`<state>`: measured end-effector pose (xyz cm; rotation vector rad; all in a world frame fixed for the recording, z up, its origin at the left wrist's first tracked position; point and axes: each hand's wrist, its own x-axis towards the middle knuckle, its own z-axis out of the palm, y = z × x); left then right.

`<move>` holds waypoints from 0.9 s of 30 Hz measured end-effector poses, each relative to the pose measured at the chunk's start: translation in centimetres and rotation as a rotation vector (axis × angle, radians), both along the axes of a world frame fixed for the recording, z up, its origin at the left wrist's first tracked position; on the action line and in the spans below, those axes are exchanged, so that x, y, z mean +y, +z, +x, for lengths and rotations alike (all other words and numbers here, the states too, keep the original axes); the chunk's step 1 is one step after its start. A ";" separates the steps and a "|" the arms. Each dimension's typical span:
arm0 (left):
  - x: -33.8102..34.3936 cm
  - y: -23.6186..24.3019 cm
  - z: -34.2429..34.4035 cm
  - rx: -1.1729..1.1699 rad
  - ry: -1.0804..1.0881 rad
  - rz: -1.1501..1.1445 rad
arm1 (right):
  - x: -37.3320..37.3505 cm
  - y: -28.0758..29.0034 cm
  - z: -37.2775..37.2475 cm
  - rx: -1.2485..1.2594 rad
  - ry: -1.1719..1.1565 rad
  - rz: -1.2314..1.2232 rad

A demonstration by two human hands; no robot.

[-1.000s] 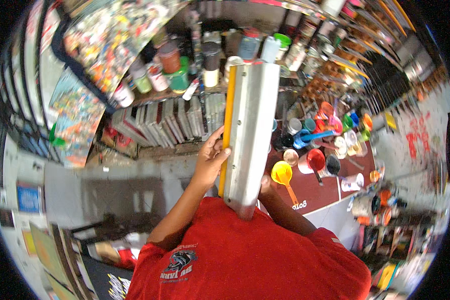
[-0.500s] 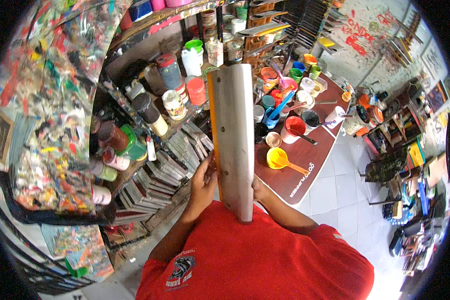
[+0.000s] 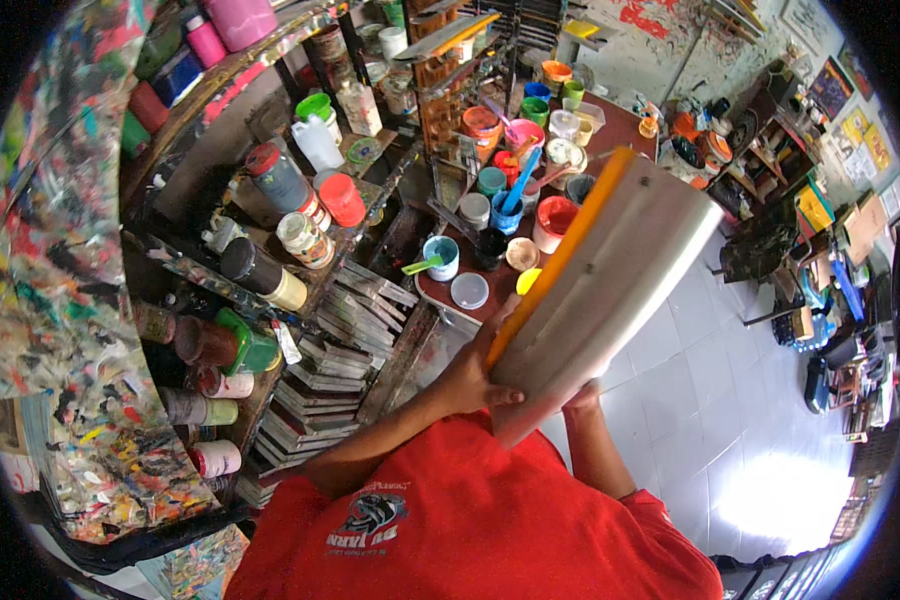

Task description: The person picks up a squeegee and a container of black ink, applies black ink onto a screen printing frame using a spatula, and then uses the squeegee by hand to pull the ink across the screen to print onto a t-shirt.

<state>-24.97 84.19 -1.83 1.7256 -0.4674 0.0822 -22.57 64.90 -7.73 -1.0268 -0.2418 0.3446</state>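
A long squeegee (image 3: 605,285) with a silver metal handle and a yellow-orange blade edge slants up to the right in front of my chest. My left hand (image 3: 475,375) is closed round its lower left part, with the thumb on the metal face. On the lower right side, my right hand (image 3: 583,396) grips the handle from behind; most of its fingers are hidden. Past the blade, a blue pot with a green spatula (image 3: 440,258), a white round lid (image 3: 470,291) and a partly covered yellow pot (image 3: 528,281) stand on the maroon table.
Several ink pots, among them a red one (image 3: 553,222), crowd the maroon table (image 3: 625,128). At left, shelves hold jars such as a red tub (image 3: 342,200); below stand stacked grey slats (image 3: 320,390). A paint-splattered board (image 3: 60,280) rises at far left. Tiled floor (image 3: 670,400) lies right.
The squeegee has gone from nearly upright to tilted, its top swinging right. Both hands still hold it, and my left hand's grip now shows on the near face. My view has turned rightward.
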 end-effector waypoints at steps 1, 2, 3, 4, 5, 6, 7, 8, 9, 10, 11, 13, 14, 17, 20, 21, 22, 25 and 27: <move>-0.3 0.6 0.8 0.031 -0.022 -0.006 | -0.7 -0.4 0.3 -0.047 -0.097 0.023; -0.6 0.6 1.3 0.067 -0.039 -0.013 | -0.9 1.7 0.9 -0.109 -0.194 0.091; -0.9 0.1 1.6 0.097 0.016 0.047 | -1.1 3.7 1.5 -0.175 -0.288 0.162; -1.5 0.0 2.3 0.111 0.014 0.100 | -1.4 4.5 2.0 -0.135 -0.387 0.143; -2.2 0.0 2.9 0.123 0.012 0.153 | -1.6 4.6 2.5 -0.094 -0.486 0.122; -2.7 0.3 3.4 0.136 0.006 0.204 | -2.4 4.4 3.1 -0.114 -0.503 0.146; -3.3 0.9 3.8 0.113 0.004 0.242 | -3.8 4.0 3.8 -0.136 -0.518 0.169; -3.8 0.8 4.0 0.141 -0.023 0.259 | -5.3 3.6 4.1 -0.158 -0.533 0.193; -4.1 0.7 4.1 0.169 -0.042 0.276 | -7.0 3.3 4.1 -0.095 -0.509 0.241; -4.6 0.5 4.3 0.194 -0.067 0.291 | -8.8 3.3 4.0 -0.037 -0.491 0.289; -4.9 0.1 4.5 0.213 -0.071 0.281 | -9.9 3.1 3.8 0.020 -0.473 0.338; -5.6 -0.7 5.0 0.246 -0.083 0.266 | -9.7 5.9 3.3 0.239 -0.481 0.139; -5.8 -1.2 5.3 0.264 -0.088 0.285 | -9.4 7.2 3.1 0.348 -0.482 0.042; -6.0 -2.0 6.2 0.263 -0.132 0.361 | -8.3 7.8 2.1 0.355 -0.545 -0.066; -5.6 -2.4 7.0 0.265 -0.230 0.294 | -8.4 6.9 0.9 0.433 -0.746 -0.024; -5.2 -4.0 7.7 0.337 -0.281 0.164 | -8.6 6.9 0.2 0.452 -0.813 0.005; -4.9 -6.2 8.4 0.411 -0.333 0.036 | -8.9 6.9 -0.4 0.459 -0.889 0.053; -2.3 -14.6 12.1 0.454 0.063 -0.080 | -10.2 7.4 -2.7 0.439 -1.009 0.050; 2.2 -25.7 14.6 0.471 0.485 0.219 | -11.1 7.3 -4.1 0.467 -1.068 0.063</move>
